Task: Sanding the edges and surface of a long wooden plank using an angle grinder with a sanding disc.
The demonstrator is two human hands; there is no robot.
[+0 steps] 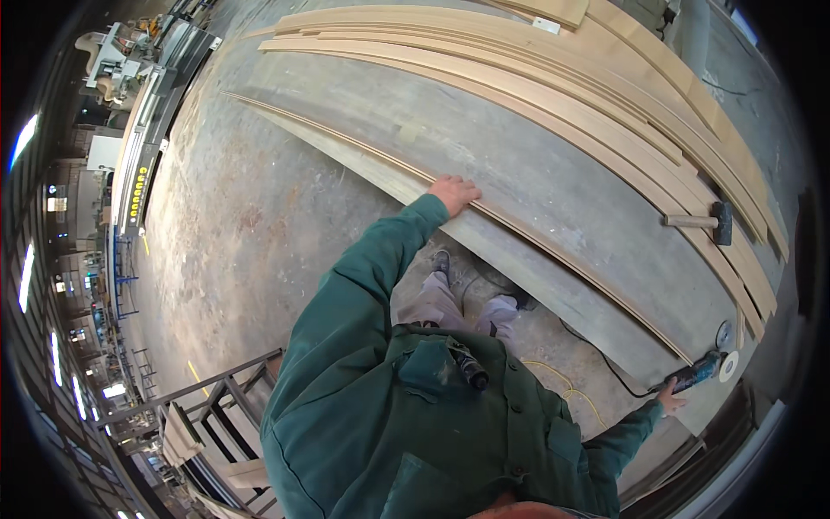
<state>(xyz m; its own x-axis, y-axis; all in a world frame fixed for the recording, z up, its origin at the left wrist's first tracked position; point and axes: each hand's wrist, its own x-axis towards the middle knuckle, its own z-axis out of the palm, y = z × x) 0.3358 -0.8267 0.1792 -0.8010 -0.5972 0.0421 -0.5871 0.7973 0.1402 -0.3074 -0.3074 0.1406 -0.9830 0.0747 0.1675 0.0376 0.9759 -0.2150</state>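
A long, thin wooden strip (553,249) runs along the near edge of a big grey table (519,164). My left hand (456,194) lies across this strip near its middle, fingers stretched over it onto the tabletop. Far to the right, an angle grinder (692,374) with a teal-and-black body lies near the table's end, a pale round disc (729,366) at its head. My right hand (671,399) is at the grinder's rear, by its black cord (618,374). The thumb is up against the body and the fingers are stretched out; how firmly it touches is unclear.
Several long wooden boards (484,78) lie along the table's far side, with a wooden-handled hammer (692,221) on them. Another disc (724,334) lies by the grinder. A yellow cord (566,387) trails over the floor; a metal rack (229,394) stands left behind me.
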